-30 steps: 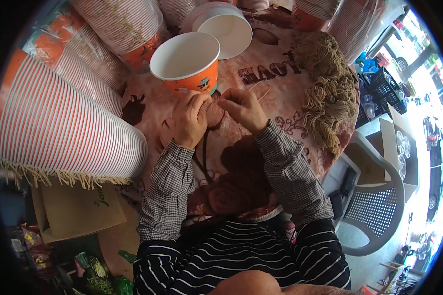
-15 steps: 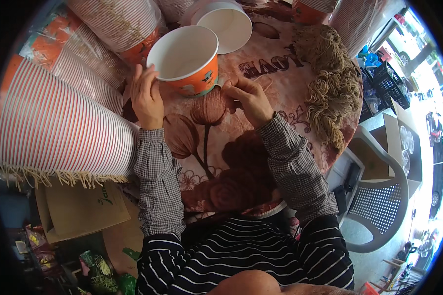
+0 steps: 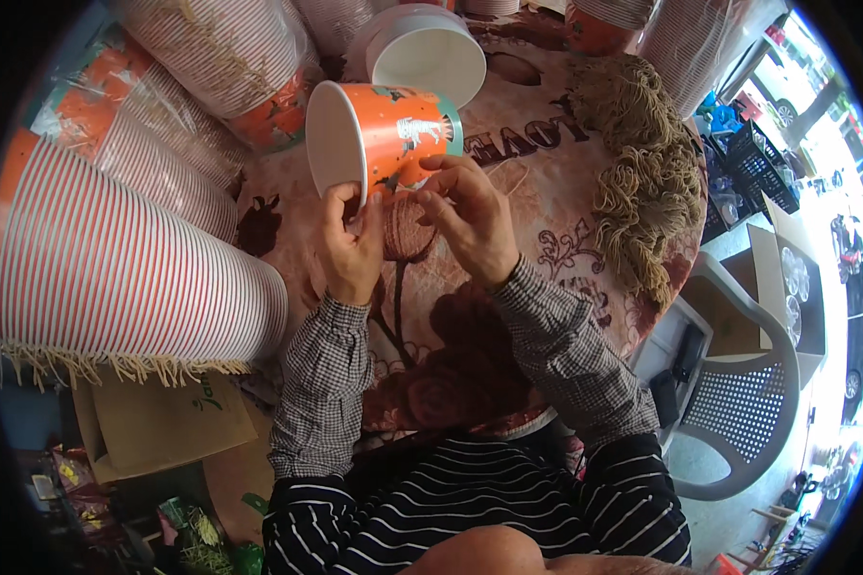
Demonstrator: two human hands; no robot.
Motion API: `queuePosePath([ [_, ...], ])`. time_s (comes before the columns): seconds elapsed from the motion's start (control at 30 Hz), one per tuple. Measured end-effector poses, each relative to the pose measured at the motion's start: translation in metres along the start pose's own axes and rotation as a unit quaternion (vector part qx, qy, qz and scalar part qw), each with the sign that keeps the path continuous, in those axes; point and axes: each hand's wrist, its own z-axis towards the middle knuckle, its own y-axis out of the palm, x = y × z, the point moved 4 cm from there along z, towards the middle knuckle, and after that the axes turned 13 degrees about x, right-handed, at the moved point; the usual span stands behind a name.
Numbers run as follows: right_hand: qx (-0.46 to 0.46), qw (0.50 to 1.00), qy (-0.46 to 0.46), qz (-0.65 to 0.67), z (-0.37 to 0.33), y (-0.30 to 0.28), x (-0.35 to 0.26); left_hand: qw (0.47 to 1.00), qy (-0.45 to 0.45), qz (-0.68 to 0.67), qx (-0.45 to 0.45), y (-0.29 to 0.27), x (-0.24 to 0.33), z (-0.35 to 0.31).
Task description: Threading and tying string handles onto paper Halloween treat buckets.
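An orange paper bucket (image 3: 403, 134) with a white inside and green base lies tipped above the table, its mouth turned left. Around the near part of its rim, my left hand (image 3: 351, 247) is closed, thumb on the outer wall. My right hand (image 3: 478, 222) is by the lower side near the base, fingers curled and thumb close to the index finger. What is between those fingertips is too small to make out. Beyond it, a second white paper bucket (image 3: 430, 65) rests on its side. A bundle of beige strings (image 3: 647, 172) lies to the right.
Tall nested stacks of paper buckets (image 3: 134, 254) line the left, some in clear plastic. The round table has a flowered reddish cloth (image 3: 547, 249). A grey plastic chair (image 3: 738, 407), an open cardboard box (image 3: 786, 278) and black crates (image 3: 758, 158) stand on the right.
The orange bucket has turned from nearly upright onto its side, mouth to the left. My left hand has shifted right and nearer, now gripping the rim. My right hand has moved slightly left and nearer.
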Motion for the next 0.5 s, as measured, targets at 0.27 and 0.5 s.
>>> queuePosePath([
  [0.27,0.023,0.998,-0.023,-0.056,-0.007,0.002,-0.001,1.0,0.019,0.01,-0.009,0.009,-0.001,-0.015],
  [0.5,-0.006,0.998,-0.029,-0.053,-0.005,0.0,-0.002,0.996,0.001,-0.063,0.058,-0.003,0.007,-0.019],
])
